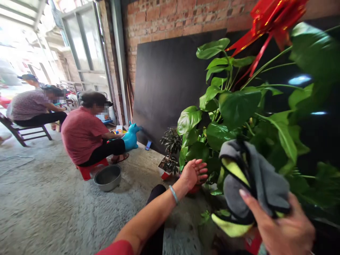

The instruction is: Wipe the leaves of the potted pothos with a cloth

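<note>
Right hand grips a bunched grey-and-lime fabric cloth, black-edged, at near right; left hand, empty and loosely open, perhaps touches a broad-leaved glossy green plant beyond; a careless sweep could snag the cloth's loose folds and tear a leaf

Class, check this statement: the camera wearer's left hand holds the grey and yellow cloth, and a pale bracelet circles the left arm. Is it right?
Not quite: the head view shows the right hand holding the grey and yellow cloth. The pale bracelet does circle the left arm.
</note>
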`<state>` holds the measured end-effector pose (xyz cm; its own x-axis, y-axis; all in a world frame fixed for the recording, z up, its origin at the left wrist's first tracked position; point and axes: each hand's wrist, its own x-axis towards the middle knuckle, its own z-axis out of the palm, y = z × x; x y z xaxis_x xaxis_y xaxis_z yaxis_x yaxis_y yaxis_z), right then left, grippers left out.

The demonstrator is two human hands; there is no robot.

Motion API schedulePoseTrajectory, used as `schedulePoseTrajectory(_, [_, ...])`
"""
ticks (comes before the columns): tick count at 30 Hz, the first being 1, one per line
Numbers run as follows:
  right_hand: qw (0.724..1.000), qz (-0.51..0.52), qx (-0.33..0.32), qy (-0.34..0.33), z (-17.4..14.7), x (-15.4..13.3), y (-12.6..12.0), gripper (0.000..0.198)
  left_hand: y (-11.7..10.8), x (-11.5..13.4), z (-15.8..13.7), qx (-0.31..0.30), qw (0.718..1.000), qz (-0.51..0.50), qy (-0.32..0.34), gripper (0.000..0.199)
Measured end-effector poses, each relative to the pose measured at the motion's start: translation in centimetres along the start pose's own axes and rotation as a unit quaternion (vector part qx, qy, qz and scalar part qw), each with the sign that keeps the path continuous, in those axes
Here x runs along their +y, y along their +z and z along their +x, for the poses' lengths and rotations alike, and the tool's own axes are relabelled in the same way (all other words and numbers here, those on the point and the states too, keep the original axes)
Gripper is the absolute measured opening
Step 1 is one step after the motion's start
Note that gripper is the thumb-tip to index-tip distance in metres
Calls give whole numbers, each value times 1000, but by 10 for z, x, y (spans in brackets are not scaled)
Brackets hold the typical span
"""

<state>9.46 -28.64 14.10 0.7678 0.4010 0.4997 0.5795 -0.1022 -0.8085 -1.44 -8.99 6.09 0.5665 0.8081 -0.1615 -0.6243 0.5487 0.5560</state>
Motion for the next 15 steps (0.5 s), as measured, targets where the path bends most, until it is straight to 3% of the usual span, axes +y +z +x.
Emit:
schedulePoseTrajectory(4, [999,-5,11,-42,47,-26,4,65,56,28,29,-11,981,130,142,17])
schedulePoseTrajectory(7, [998,-2,7,-59,68,-28,32,76,84,38,49,-23,980,152,123,28])
schedulePoseTrajectory(9, [997,-18,-11,-68,74,-25,47,80,91,39,55,-26,986,141,84,36])
schedulePoseTrajectory(11, [992,-53,-80,-81,71,-21,52,77,87,41,54,-39,991,118,51,40])
schedulePoseTrajectory(13, [979,-79,-159,-99,64,-18,45,71,77,45,48,-64,993,100,21,46])
schedulePoseTrajectory(15, [975,-62,-174,-122,60,-20,35,67,68,49,42,-89,991,95,14,50])
